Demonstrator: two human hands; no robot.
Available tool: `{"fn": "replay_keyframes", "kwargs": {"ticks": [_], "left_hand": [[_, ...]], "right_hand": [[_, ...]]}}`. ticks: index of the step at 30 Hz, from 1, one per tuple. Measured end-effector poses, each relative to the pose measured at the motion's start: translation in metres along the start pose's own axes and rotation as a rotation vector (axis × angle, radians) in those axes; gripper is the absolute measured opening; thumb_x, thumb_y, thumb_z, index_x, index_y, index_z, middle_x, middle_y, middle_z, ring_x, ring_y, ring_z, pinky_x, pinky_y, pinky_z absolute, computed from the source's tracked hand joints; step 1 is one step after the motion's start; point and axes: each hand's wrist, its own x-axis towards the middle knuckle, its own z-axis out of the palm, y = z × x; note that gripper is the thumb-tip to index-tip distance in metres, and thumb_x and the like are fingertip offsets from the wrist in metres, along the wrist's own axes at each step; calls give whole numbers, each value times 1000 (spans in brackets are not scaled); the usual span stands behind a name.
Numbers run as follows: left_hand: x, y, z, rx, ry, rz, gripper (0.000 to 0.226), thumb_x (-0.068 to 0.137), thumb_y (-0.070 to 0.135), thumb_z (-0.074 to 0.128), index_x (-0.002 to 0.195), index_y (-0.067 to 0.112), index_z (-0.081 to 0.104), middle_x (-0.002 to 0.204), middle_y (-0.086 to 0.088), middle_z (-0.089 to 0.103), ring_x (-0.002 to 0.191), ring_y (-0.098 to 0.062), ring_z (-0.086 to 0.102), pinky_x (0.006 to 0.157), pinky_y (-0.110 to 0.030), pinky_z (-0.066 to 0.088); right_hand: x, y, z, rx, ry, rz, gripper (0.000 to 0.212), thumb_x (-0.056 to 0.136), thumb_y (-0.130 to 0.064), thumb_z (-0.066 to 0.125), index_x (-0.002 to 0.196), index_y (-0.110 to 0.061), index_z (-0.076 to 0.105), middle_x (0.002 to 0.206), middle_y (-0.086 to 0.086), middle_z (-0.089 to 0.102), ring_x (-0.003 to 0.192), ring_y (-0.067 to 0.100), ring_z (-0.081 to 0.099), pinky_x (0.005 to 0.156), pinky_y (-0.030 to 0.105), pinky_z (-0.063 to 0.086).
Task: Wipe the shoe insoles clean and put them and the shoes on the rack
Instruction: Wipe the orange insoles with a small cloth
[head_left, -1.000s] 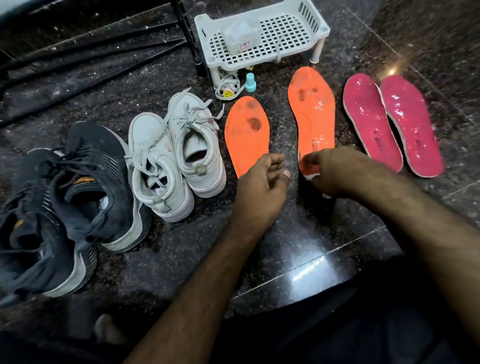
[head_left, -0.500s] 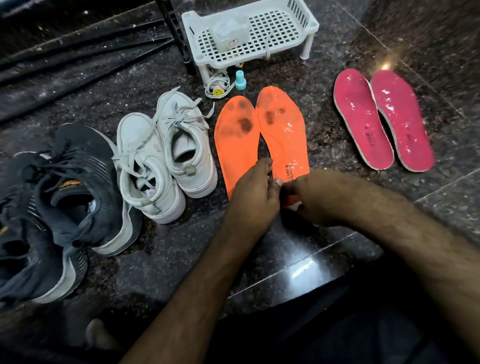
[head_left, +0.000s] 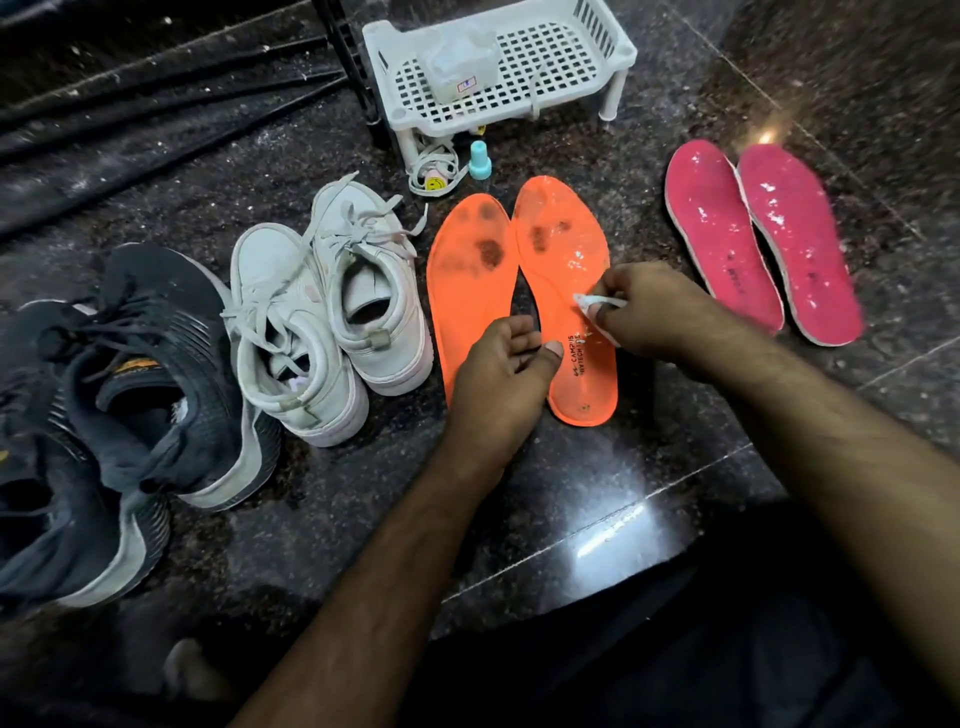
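Fingers (head_left: 615, 291) of the right hand (head_left: 644, 312) pinched a small white wipe (head_left: 597, 301) against the right orange insole (head_left: 569, 291). Left hand (head_left: 498, 374) lay relaxed over the near part of the left orange insole (head_left: 470, 280), thumb on its neighbour. Both insoles lay touching on the floor (head_left: 597, 493), right of the white shoes (head_left: 322, 312); pink insoles (head_left: 763, 239) farther right, white rack (head_left: 618, 52) beyond.

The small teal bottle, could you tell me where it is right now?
In the head view, the teal bottle stands on the floor just in front of the white rack, right of a coiled lace, beyond the orange insoles.
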Motion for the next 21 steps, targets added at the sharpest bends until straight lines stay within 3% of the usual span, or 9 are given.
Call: {"fn": "replay_keyframes", "kwargs": {"ticks": [4,7,9,11,14,17,21], "left_hand": [[0,2,-1,-144,25,-81,40,95,20,69,131,8,57,112,-7,70,94,-11,64,87,-32,52],[2,5,-3,-245,3,-140,36,96,22,67,126,5,60,100,-5,71,83,-9,64,76,-25,53],[3,5,-4,-356,-43,-173,22,97,21,66,112,5,66,96,-9,74,82,-16,67,83,-38,58],[2,5,-4,-407,-75,-180,9,98,20,64,95,13,69,86,-6,75,78,-17,67,86,-42,55],[2,4,-4,-410,-67,-197,7,96,22,67,96,16,68,86,-5,74,77,-17,66,88,-45,55],[0,5,-3,-433,-64,-222,12,94,22,69,96,12,62,83,-9,71,70,-19,63,76,-41,54],[-3,9,-1,-525,-100,-214,10,93,4,61,101,9,61,83,-13,68,64,-20,63,65,-30,54]], "right_hand": [[3,0,3,101,-13,-14,18,94,-36,60,84,-21,61,88,6,67,85,27,62,77,33,49],[-1,0,-6,129,-130,-24,19,96,-31,58,82,-20,63,77,1,65,75,21,60,75,32,50],[-9,-2,-14,146,-206,-42,19,97,-24,57,82,-16,65,73,1,67,69,20,58,67,30,46],[-17,-2,-20,197,-242,-61,21,98,-22,57,84,-10,68,69,4,67,65,21,56,61,31,44],[-28,4,-28,224,-265,-110,25,98,-22,59,84,-5,70,68,4,65,59,14,51,55,25,39],[-37,10,-30,279,-336,-152,21,97,-24,62,85,-10,72,72,6,67,61,11,52,60,26,40],[-45,10,-29,292,-431,-262,18,97,-28,62,92,-14,74,81,13,72,68,14,54,68,37,44]]}}
